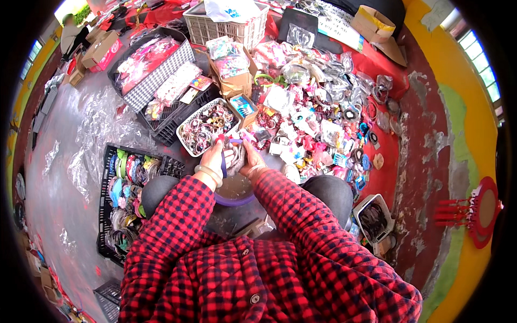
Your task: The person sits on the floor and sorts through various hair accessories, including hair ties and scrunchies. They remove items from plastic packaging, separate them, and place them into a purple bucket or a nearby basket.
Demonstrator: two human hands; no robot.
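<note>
Keep the grey bundle (236, 163), too small to identify, pinched between left hand (211, 158) and right hand (253, 159), ideally over the basin (235, 202) to catch strays.

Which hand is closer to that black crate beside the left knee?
Left. The left hand is to the right of the black crate; the right hand is farther right.

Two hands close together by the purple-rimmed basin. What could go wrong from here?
A slip between the left hand and right hand could drop something into the purple-rimmed basin. Bumping the full white basket might spill it. The loose heap on the right may slide.
</note>
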